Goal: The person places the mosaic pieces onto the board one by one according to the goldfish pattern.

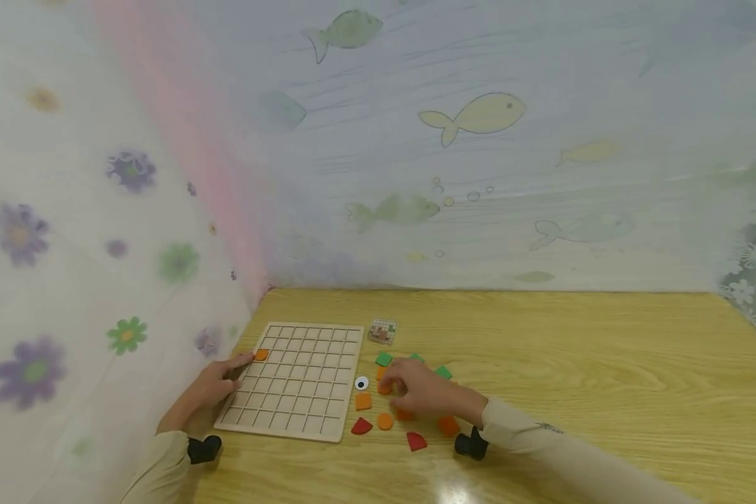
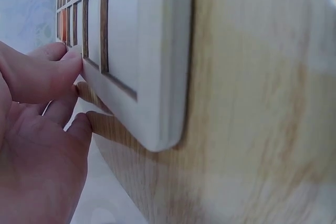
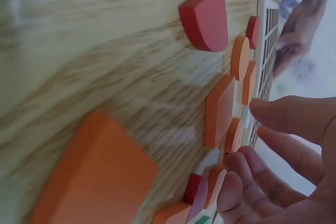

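A pale wooden board with a square grid [image 1: 302,381] lies on the left of the table. One orange round piece [image 1: 261,355] sits in a cell near its left edge. My left hand [image 1: 213,383] rests along that edge, index fingertip beside the orange piece; in the left wrist view the thumb touches the board's side. My right hand [image 1: 423,387] is over the loose pieces, thumb and fingers apart with nothing visible between them. Around it lie an orange square [image 1: 363,401], an orange disc [image 1: 385,421], red quarter-rounds [image 3: 206,18] and green pieces [image 1: 383,359], some partly hidden by the hand.
A white eye piece [image 1: 362,383] with a black pupil lies by the board's right edge. Beyond it is a small patterned card [image 1: 383,331]. Walls with painted fish and flowers border the wooden table [image 1: 605,392] at the back and left.
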{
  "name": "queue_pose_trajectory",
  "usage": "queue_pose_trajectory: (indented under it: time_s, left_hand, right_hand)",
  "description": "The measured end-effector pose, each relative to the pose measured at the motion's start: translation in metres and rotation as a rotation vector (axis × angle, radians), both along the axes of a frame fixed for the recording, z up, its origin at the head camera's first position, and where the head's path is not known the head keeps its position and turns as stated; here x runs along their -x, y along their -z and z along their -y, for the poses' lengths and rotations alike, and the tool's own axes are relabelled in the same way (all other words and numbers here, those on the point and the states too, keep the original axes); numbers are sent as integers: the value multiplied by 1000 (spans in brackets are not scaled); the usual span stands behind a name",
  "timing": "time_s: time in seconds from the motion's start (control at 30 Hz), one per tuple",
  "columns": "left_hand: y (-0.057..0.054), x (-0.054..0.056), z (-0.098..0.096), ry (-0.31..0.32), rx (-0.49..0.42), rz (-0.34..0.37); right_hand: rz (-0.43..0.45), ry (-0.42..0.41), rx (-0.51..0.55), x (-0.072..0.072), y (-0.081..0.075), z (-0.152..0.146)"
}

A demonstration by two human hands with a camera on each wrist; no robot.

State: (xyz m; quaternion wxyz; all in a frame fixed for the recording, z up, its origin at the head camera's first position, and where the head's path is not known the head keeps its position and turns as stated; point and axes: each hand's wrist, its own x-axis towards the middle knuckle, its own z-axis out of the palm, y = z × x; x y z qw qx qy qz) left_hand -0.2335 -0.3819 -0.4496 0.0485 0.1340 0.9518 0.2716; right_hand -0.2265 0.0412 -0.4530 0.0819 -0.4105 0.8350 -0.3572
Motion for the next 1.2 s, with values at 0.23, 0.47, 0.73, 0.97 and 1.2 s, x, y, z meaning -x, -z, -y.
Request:
queue_pose_trajectory:
  time_s: [0.23,0.47,0.73,0.97,1.2]
  left_hand:
    - [0,0,2,-3,-19,22]
    - [-1,-1,0,15,-27,15]
    - [2,-3,-2,-18,7,22]
    - [2,-5,-5,-22,14,19]
    - [1,-6,-6,-9,8,19]
  right_hand:
    - [2,12,-21,4,2,9]
    - [-20,33,-64,6,2,15]
    - [-120,3,-89,5,-4,20]
    - [-98,-35,-109,8,-6,20]
    - [-63,-42,-101,15,-5,17]
